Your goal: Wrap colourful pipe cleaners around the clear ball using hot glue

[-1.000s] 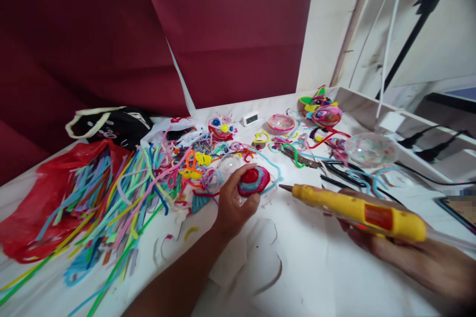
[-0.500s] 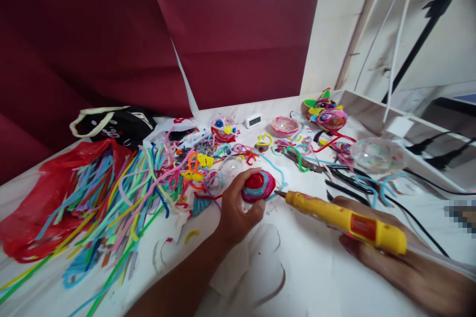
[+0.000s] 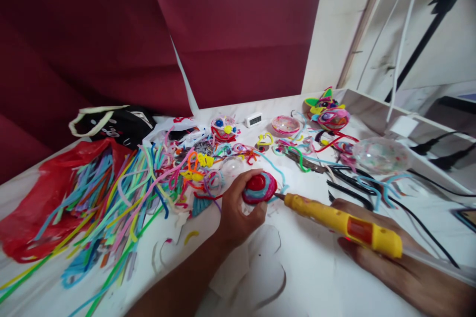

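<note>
At the far left of the white table [image 3: 312, 267] I can see a crumpled red plastic bag [image 3: 33, 203], with coloured pipe cleaners [image 3: 126, 198] spilling out of it and fanned across the tabletop. Behind them sits a black bag [image 3: 122, 126] with cream handles, against the dark red backdrop [image 3: 238, 25]. Next comes a tangle of bent, bright pieces — orange, yellow, pink — and near the back a small ball [image 3: 223, 129] with blue and yellow dots on it, then a little white digital clock [image 3: 253, 119].

In front of these, the left hand [image 3: 241, 208] has its thumb and fingers clamped on the round wound piece [image 3: 259, 187], red in the middle with blue and pink rings, held over the front middle of the table. Just to its right is the yellow glue gun [image 3: 334, 218], its dark nozzle at the edge of the piece; whether they touch, I can't tell. The right hand [image 3: 394, 252] is closed around the gun's grip. Beyond stand a pink-rimmed clear bowl [image 3: 285, 126], a colourful figure [image 3: 327, 111] with green ears, black-handled tools [image 3: 351, 181] and, farther right, a larger clear bowl [image 3: 381, 156].
</note>
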{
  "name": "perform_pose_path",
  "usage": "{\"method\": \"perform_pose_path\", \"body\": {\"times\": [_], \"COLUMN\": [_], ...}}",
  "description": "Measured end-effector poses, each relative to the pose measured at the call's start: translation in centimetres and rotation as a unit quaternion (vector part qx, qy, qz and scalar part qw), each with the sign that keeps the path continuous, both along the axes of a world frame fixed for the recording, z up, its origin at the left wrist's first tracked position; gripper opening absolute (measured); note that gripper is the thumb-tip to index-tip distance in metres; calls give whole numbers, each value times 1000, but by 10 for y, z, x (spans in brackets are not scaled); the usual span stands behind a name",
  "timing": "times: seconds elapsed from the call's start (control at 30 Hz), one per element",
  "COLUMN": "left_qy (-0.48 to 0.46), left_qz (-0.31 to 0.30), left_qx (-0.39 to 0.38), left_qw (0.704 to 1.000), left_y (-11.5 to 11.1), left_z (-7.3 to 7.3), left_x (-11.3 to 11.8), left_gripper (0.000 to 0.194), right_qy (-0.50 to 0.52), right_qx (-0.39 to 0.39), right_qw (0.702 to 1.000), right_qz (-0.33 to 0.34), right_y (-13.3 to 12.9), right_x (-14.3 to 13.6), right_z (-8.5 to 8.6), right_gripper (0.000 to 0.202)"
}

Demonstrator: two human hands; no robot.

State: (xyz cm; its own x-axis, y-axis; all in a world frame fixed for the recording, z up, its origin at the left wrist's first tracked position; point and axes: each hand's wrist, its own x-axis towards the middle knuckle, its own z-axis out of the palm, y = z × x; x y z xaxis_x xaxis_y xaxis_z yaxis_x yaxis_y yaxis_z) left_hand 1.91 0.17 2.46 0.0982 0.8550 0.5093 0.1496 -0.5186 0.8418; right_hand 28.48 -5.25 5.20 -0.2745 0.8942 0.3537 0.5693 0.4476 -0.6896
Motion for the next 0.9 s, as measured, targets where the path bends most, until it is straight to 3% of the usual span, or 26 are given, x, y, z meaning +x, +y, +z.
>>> {"method": "perform_pose_path", "body": {"times": [0.13, 0.57, 0.9], "left_qy": [13, 36, 36], "left_qz": [5, 22, 14], "left_qx": [1, 5, 9], "left_qw": [1000, 999, 999], "left_y": [1, 1, 2], "left_z": [-1, -3, -3], "left_x": [-1, -1, -1], "left_gripper": [52, 54, 54], "right_qy": [-22, 36, 44], "right_qx": [-19, -66, -41], "right_qw": [998, 994, 996], "right_qz": [55, 73, 70], "right_y": [1, 0, 1], "right_x": [-1, -7, -6], "right_z": [4, 7, 5], "right_gripper": [12, 11, 15]}}
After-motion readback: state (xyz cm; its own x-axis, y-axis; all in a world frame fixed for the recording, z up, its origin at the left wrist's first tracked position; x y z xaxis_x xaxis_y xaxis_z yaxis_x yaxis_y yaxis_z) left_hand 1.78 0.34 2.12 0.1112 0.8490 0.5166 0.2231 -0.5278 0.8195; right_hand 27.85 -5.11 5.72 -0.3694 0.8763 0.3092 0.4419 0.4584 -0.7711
